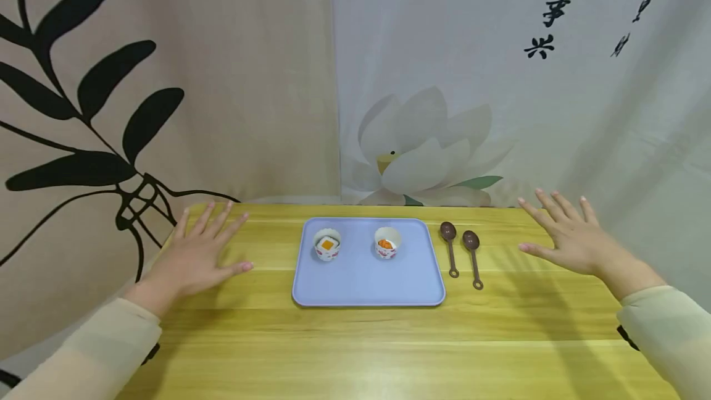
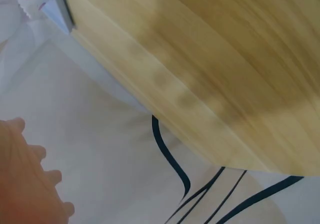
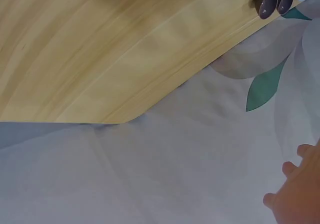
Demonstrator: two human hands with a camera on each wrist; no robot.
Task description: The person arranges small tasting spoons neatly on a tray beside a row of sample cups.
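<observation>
My left hand is spread over the left part of the table, holding nothing. Out to the right, my right hand has its fingers apart and is nearest to two brown spoons. A pale blue tray lies between the hands. On it, at the left, stands a small patterned cup with a white and orange-yellow piece in it. A similar cup further right contains orange pieces. Both spoons lie beside the tray's right edge, bowls toward the back.
The wooden table ends at a back edge against hanging cloth. A pale curtain with dark leaf prints is on the left. Another curtain with a lotus and black characters is on the right.
</observation>
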